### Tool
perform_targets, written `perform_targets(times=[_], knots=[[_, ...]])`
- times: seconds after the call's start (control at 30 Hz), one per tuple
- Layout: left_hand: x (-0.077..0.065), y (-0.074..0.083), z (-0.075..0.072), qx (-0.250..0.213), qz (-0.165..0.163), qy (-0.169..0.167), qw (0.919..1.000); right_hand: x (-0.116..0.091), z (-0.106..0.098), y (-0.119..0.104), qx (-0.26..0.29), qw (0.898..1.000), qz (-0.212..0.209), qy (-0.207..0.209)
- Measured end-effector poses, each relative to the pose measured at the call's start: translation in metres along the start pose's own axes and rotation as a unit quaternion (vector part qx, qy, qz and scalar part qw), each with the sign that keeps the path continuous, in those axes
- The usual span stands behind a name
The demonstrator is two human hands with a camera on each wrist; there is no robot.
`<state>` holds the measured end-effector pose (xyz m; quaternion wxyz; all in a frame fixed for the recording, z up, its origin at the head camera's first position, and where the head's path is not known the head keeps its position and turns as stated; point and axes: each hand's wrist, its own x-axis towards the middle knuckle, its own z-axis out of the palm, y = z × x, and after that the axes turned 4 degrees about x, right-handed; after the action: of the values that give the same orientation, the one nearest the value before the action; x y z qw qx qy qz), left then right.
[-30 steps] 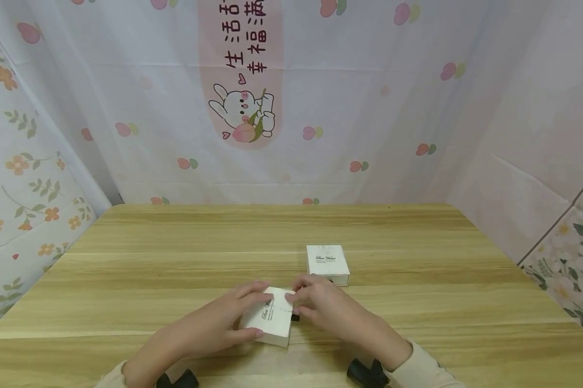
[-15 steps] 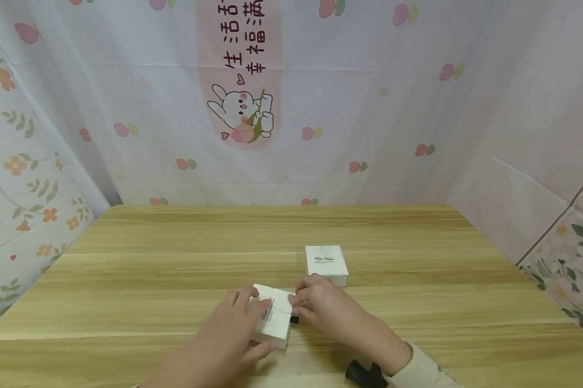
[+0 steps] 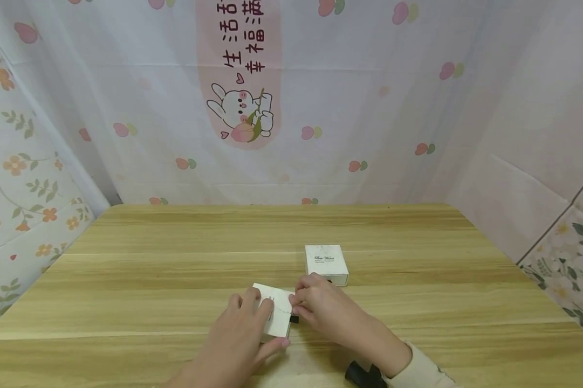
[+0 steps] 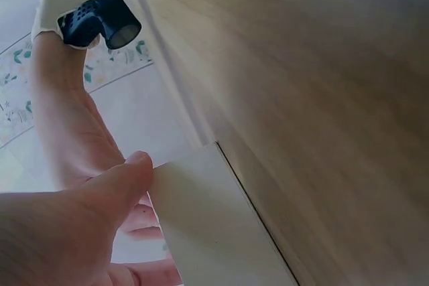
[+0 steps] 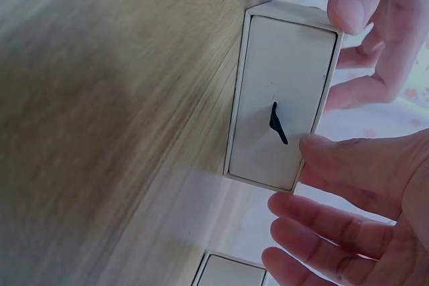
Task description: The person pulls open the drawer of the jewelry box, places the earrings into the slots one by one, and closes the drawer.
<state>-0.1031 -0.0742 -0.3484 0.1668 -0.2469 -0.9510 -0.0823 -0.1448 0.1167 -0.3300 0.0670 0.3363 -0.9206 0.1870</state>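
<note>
A white drawer-style gift box (image 3: pixel 280 309) with dark lettering on its lid lies on the wooden table between both hands. From its right side sticks a short black ribbon tab (image 3: pixel 294 319), seen against the drawer front (image 5: pixel 275 58) in the right wrist view. My left hand (image 3: pixel 238 331) grips the box from the left, fingers bent over the top and thumb (image 4: pixel 127 182) at the near side. At the far right corner, my right hand (image 3: pixel 327 308) pinches the box edge between thumb (image 5: pixel 328 155) and forefinger. The drawer sits flush in its sleeve.
A second white gift box (image 3: pixel 326 261), printed "Best Wishes", stands just behind my right hand. A black wrist device (image 3: pixel 364 374) is under my right forearm. Patterned cloth (image 3: pixel 291 108) hangs behind the wooden table (image 3: pixel 175 248) and at its sides.
My left hand has shifted its hold, its fingers now more bent over the lid and its thumb further right along the near side. The right hand stays at the corner.
</note>
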Motion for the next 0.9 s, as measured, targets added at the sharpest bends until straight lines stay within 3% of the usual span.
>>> perform_targets(times=[0.4, 0.67, 0.77, 0.9], knots=[[0.003, 0.000, 0.002, 0.007, -0.010, -0.003, 0.9999, 0.000, 0.000, 0.001, -0.006, 1.000, -0.010, 0.004], [0.006, -0.012, 0.004, 0.019, 0.062, 0.038, 0.9972, -0.001, 0.000, 0.001, 0.005, 1.000, -0.012, 0.009], [0.008, -0.019, 0.002, -0.007, 0.075, 0.018, 0.9970, 0.000, -0.001, 0.001, 0.010, 1.000, -0.014, 0.005], [0.012, -0.029, -0.002, -0.071, 0.072, -0.038, 0.9941, 0.000, -0.001, 0.000, 0.009, 1.000, -0.016, -0.004]])
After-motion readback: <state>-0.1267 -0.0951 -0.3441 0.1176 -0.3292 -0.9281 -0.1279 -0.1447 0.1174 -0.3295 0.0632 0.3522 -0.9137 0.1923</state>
